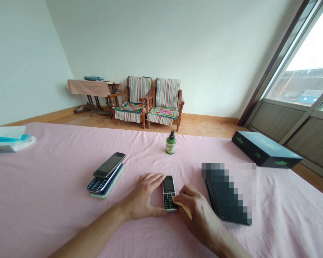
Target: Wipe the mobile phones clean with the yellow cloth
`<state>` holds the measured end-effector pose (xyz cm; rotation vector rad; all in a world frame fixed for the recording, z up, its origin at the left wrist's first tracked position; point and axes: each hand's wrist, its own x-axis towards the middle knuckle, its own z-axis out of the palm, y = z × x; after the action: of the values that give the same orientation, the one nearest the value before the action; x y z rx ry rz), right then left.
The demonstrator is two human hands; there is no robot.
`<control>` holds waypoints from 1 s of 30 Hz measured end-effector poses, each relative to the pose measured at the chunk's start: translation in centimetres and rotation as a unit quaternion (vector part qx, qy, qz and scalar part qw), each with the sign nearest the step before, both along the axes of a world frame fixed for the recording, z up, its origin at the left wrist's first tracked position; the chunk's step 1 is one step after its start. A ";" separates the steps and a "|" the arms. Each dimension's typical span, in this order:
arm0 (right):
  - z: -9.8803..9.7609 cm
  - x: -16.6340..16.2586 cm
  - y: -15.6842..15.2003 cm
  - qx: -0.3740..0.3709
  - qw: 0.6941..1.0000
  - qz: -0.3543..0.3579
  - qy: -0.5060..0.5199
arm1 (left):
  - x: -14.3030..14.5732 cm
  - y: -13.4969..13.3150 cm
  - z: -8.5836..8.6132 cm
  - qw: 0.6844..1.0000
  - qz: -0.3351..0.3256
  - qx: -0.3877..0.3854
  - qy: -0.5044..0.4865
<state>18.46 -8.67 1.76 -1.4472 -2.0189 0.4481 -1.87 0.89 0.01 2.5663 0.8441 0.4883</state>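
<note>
A small keypad mobile phone [168, 185] with a silver edge lies face up on the pink cloth. My left hand [142, 195] holds it steady from the left, fingertips at its upper corner and thumb by its lower corner. My right hand [195, 208] is closed on a folded yellow cloth [186, 209], which touches the keypad's right side. Left of my hands is a stack of phones, with a dark touchscreen phone [109, 165] on top and a keypad phone [99, 184] below it. A green spray bottle [171, 144] with a black top stands beyond the held phone.
A dark flat object [227, 195], partly pixelated, lies to the right. Behind it sits a black box [266, 148] with green print. At the far left is a white and blue packet [9, 139]. Two wooden chairs [164, 102] stand against the wall past the pink-covered surface [56, 172].
</note>
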 end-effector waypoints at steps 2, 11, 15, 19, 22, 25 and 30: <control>-0.1 0.3 0.0 0.023 0.999 -0.028 0.005 | 0.0 0.0 0.1 1.000 -0.002 -0.001 -0.003; -0.8 -0.3 0.0 0.003 0.999 -0.033 0.000 | 0.0 0.1 -0.1 1.000 -0.003 0.001 -0.008; -1.0 -0.7 0.0 -0.008 1.000 -0.024 0.001 | 0.0 0.1 -0.1 1.000 -0.003 0.004 -0.010; -1.0 -0.4 0.1 -0.005 0.999 -0.037 0.005 | 0.1 0.0 0.0 1.000 -0.006 0.004 -0.008; -0.9 -0.4 0.1 -0.004 0.999 -0.036 0.002 | 0.0 0.0 -0.1 1.000 -0.006 0.003 -0.006; -0.6 -0.9 0.2 -0.004 1.000 -0.021 -0.019 | 0.0 0.1 -0.2 1.000 -0.001 0.004 -0.010; -0.3 -1.4 0.3 -0.010 0.999 -0.018 -0.037 | 0.0 0.1 -0.4 1.000 0.000 0.003 -0.014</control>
<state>17.09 -8.35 1.44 -1.5311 -2.0487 0.4058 -1.87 1.04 -0.38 2.5582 0.8350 0.5270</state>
